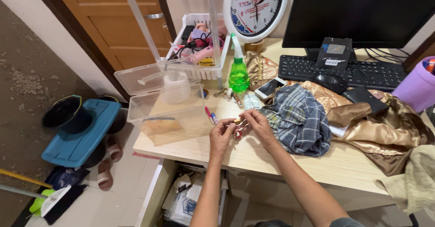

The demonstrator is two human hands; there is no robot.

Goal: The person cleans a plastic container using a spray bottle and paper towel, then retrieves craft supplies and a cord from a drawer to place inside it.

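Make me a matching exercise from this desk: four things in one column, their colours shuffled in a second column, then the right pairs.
Things:
1. spray bottle
2. keyboard
3. cup
4. bin lid on the floor

Colours:
A. purple
B. blue
C. green
D. black

Pairs: 1-C, 2-D, 3-A, 4-B

Green spray bottle [238, 75], grey-blue plaid cloth [299, 120]
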